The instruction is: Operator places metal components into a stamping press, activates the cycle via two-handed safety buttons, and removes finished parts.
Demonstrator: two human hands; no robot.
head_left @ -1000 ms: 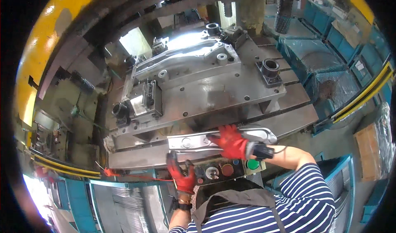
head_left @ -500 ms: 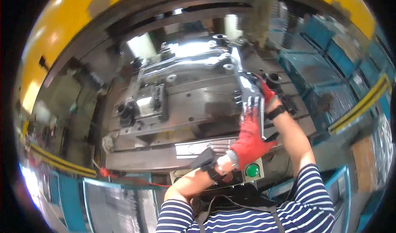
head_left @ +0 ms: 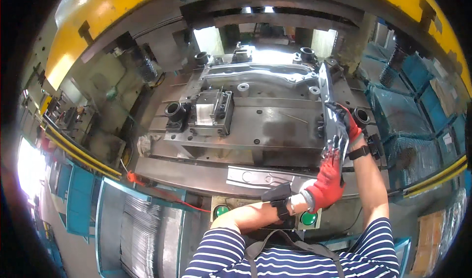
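Note:
A long, shiny formed metal strip [head_left: 330, 112] stands tilted on the right side of the press bed, its far end near the die. Around its near end is my left hand [head_left: 328, 179] in a red glove, fingers reaching up along the metal. My right hand [head_left: 351, 123], in a red and black glove, grips the strip farther up its right side. The palm sides and some fingers of both hands are hidden. Another long formed metal strip [head_left: 255, 74] lies across the die at the back. A flat, pale metal piece with holes [head_left: 258, 175] rests along the bed's front edge.
Guide posts [head_left: 175, 113] and a block [head_left: 212, 112] rise from the press bed [head_left: 275, 125]. Green push buttons [head_left: 309, 218] sit below my left wrist. A rack of stacked metal sheets [head_left: 140, 234] stands at lower left; blue bins [head_left: 405, 108] are at right.
The view has swung left, so the scene sits farther right and looks sharper. Both hands keep hold of the metal strip, which shows a narrower face now.

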